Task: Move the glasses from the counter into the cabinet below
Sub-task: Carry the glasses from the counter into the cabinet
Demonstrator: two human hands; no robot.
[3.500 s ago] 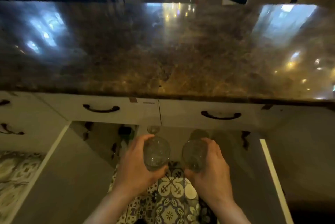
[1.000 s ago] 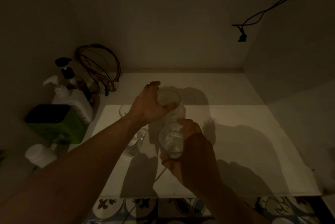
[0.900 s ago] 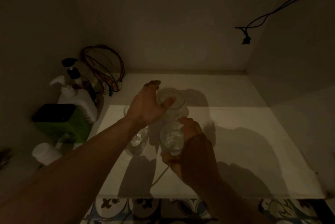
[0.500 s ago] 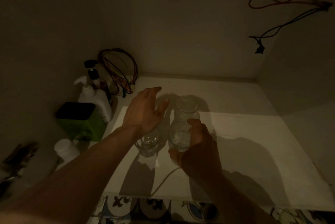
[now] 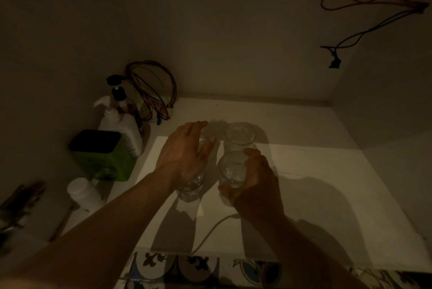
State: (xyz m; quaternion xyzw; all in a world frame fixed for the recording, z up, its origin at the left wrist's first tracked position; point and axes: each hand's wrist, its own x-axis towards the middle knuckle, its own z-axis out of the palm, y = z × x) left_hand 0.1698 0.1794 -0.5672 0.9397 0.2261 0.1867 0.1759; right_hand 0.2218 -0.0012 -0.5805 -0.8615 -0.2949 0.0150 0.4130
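Observation:
I look into the dim cabinet, whose pale floor point(image 5: 304, 183) carries clear glasses near its middle. One glass point(image 5: 239, 135) stands upright at the back. My right hand point(image 5: 253, 180) grips a second glass point(image 5: 231, 168) just in front of it, low over the floor. My left hand point(image 5: 185, 152) hovers with straight fingers, holding nothing, above a third glass point(image 5: 190, 188), which it partly hides. Another glass point(image 5: 202, 138) shows dimly under its fingertips.
Along the left wall stand a green box with a black lid point(image 5: 102, 154), a white pump bottle point(image 5: 121, 122), a dark bottle point(image 5: 118, 92), a white jar point(image 5: 81, 191) and a coil of coloured wires point(image 5: 152, 90). Loose wires point(image 5: 364, 22) hang at the upper right. Patterned floor tiles point(image 5: 187, 267) lie below.
My left hand has let go of the back glass, which now stands alone, and has moved left with straight fingers. My right hand still holds its glass in front of it.

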